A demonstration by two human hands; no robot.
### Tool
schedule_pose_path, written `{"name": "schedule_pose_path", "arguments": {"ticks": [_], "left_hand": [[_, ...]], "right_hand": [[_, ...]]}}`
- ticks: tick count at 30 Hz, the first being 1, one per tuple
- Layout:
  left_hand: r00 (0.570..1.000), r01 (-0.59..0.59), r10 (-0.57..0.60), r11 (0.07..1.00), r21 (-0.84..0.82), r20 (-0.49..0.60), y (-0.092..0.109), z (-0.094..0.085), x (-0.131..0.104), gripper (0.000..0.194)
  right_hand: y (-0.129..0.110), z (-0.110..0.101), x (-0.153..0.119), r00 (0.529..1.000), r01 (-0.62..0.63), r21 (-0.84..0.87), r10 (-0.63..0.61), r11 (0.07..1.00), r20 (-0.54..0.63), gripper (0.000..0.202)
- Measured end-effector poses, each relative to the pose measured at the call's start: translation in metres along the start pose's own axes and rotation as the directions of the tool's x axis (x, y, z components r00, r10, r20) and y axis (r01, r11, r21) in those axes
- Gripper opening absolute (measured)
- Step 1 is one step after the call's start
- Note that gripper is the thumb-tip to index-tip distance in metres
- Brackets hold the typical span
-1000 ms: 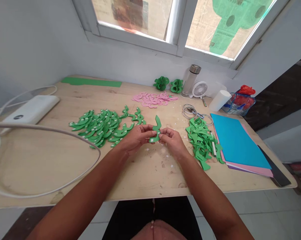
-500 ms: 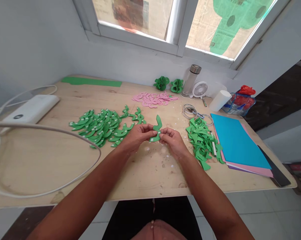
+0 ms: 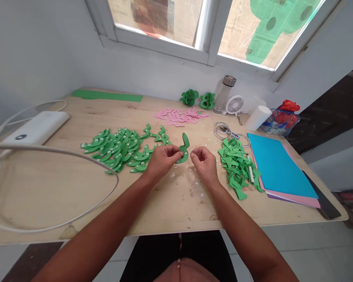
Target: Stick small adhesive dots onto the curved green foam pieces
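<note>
Between my hands a curved green paper piece stands above the wooden table. My left hand pinches its left edge between thumb and fingers. Just to the right of the piece, apart from it, is my right hand, its thumb and fingertips pressed together; whatever they hold, if anything, is too small to name. A pile of green curved pieces with small white squares lies left of my left hand. Green paper scraps are heaped to the right of my right hand, with a white pen on them.
Pink cutouts lie farther back, near two green paper ornaments. A bottle, a small fan, scissors and a white roll are behind. Blue sheets lie right; a white power bank and cable are left.
My right hand has let go of the green piece and moved slightly right. The piece stays in my left hand, a little higher and turned slightly.
</note>
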State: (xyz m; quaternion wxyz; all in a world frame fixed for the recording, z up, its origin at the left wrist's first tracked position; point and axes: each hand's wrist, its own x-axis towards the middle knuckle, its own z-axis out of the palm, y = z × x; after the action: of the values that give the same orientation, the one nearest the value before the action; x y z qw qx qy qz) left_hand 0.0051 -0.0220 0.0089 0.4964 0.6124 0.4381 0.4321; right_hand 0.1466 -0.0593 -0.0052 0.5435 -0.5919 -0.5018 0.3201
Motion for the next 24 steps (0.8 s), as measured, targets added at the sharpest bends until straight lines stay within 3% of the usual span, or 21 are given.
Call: {"name": "schedule_pose_path", "arguments": {"ticks": [3, 8, 16, 24], "left_hand": [[0.997, -0.066, 0.069, 0.994, 0.087, -0.023, -0.002, 0.001, 0.000, 0.017], [0.991, -0.133, 0.135, 0.971, 0.197, 0.005, -0.009, 0.002, 0.000, 0.018], [0.995, -0.078, 0.073, 0.994, 0.071, 0.070, -0.010, 0.003, 0.000, 0.018], [0.987, -0.152, 0.142, 0.973, 0.173, 0.072, -0.006, 0.003, -0.003, 0.015]], "right_hand": [[-0.001, 0.000, -0.003, 0.998, 0.057, -0.098, -0.057, 0.994, 0.006, 0.010], [0.002, 0.003, -0.003, 0.996, 0.033, -0.129, -0.021, 0.991, 0.090, 0.010], [0.008, 0.004, -0.001, 0.996, -0.025, -0.094, 0.033, 0.995, 0.078, 0.015], [0.010, 0.004, 0.000, 0.998, -0.047, -0.111, 0.053, 0.993, 0.046, 0.014]]}}
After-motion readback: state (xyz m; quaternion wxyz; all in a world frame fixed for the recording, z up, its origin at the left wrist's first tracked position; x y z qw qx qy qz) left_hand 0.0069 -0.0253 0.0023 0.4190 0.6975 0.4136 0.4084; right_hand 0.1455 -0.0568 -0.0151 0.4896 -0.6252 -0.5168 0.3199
